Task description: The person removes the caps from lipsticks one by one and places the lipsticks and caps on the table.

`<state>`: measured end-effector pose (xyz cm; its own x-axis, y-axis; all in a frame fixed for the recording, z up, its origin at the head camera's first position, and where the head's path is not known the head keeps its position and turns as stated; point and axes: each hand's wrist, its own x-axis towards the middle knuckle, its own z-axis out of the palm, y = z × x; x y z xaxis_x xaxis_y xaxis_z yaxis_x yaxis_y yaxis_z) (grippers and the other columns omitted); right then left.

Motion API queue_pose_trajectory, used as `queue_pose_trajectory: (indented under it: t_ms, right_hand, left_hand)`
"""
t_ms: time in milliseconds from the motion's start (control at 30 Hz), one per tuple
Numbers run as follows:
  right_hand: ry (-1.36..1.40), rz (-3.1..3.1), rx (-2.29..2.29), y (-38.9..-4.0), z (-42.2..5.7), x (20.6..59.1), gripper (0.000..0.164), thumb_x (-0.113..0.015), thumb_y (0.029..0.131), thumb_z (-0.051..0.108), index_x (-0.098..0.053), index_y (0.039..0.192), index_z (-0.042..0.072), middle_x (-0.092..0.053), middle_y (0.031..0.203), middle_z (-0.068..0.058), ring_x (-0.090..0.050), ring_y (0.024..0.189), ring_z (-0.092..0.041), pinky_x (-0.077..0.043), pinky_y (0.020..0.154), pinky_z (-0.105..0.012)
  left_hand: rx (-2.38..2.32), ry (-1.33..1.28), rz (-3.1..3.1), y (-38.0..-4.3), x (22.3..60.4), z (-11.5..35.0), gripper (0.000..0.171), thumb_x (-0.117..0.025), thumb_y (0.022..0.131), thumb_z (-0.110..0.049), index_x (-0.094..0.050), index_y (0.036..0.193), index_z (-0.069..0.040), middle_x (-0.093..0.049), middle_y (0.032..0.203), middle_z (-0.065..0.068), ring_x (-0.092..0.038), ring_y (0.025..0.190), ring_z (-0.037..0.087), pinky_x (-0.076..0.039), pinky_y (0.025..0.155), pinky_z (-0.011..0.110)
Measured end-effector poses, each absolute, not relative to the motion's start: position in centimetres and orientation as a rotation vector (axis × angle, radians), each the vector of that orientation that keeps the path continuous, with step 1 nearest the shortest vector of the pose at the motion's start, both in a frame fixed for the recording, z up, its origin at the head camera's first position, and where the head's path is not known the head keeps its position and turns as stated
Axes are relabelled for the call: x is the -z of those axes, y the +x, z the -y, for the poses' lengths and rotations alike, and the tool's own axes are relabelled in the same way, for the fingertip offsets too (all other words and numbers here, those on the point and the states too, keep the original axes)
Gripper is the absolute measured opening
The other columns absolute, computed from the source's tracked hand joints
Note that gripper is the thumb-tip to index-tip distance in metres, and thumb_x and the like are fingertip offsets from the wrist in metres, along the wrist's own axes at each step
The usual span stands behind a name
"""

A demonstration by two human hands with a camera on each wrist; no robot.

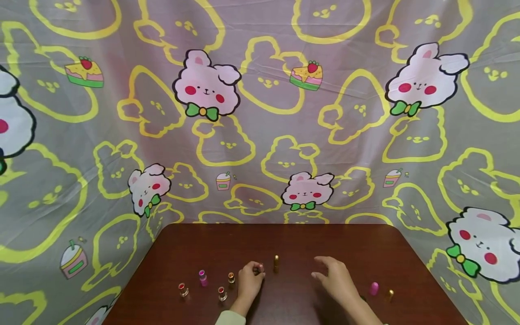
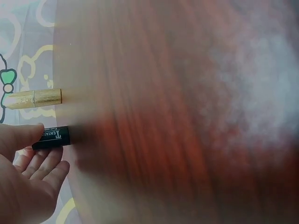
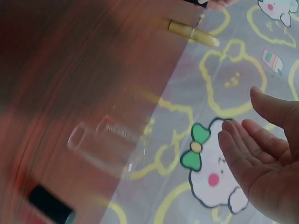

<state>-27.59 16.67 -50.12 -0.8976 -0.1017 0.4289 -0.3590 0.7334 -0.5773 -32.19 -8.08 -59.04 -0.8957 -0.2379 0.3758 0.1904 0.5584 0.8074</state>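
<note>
My left hand (image 1: 249,280) holds a small black lipstick tube (image 2: 57,137) with white lettering between thumb and fingers, close to the tabletop. In the head view that tube is hard to make out against the dark wood. Just right of the left hand stands a gold lipstick tube (image 1: 276,263), upright and untouched. My right hand (image 1: 336,276) hovers over the right part of the table, fingers extended, thumb apart, nothing in it. In the right wrist view, two clear caps (image 3: 93,148) and a black cap-like piece (image 3: 50,204) appear away from the right hand (image 3: 266,161).
Several uncapped lipsticks stand left of the left hand, among them a magenta one (image 1: 203,278) and a red one (image 1: 183,290). A pink cap (image 1: 374,288) and a small gold piece (image 1: 391,294) stand at the right. Patterned cloth (image 1: 260,126) walls the brown table (image 1: 227,241).
</note>
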Motion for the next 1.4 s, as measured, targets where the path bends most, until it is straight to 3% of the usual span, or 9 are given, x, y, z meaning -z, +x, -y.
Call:
queue_pose_trajectory:
  t_ms: [333, 833, 1400]
  right_hand:
    - [0.427, 2.627, -1.203, -30.6, -13.3, 51.2, 0.032, -0.071, 0.073, 0.017, -0.062, 0.101, 0.007, -0.062, 0.098, -0.010, -0.059, 0.086, -0.024, -0.049, 0.067, -0.033]
    - [0.488, 2.693, -1.185, -33.4, -8.6, 53.6, 0.029, -0.070, 0.075, 0.015, -0.062, 0.100, 0.001, -0.062, 0.096, -0.010, -0.058, 0.087, -0.026, -0.048, 0.066, -0.036]
    - [0.478, 2.614, -1.182, -34.6, -7.2, 55.2, 0.027, -0.071, 0.073, 0.017, -0.064, 0.095, 0.002, -0.063, 0.084, -0.004, -0.059, 0.073, -0.016, -0.048, 0.060, -0.030]
  left_hand:
    - [1.217, -0.002, 2.357, -32.1, 58.9, 8.2, 0.022, -0.076, 0.059, 0.001, -0.062, 0.072, -0.010, -0.060, 0.065, -0.004, -0.057, 0.061, 0.009, -0.046, 0.055, 0.025]
    - [1.187, -0.015, 2.369, -31.9, 58.5, 8.3, 0.021, -0.076, 0.059, 0.001, -0.063, 0.073, -0.009, -0.061, 0.066, -0.003, -0.058, 0.061, 0.010, -0.046, 0.054, 0.027]
    - [1.172, 0.024, 2.425, -32.2, 58.8, 8.2, 0.020, -0.076, 0.060, -0.002, -0.063, 0.073, -0.010, -0.062, 0.068, -0.001, -0.059, 0.064, 0.011, -0.047, 0.057, 0.029]
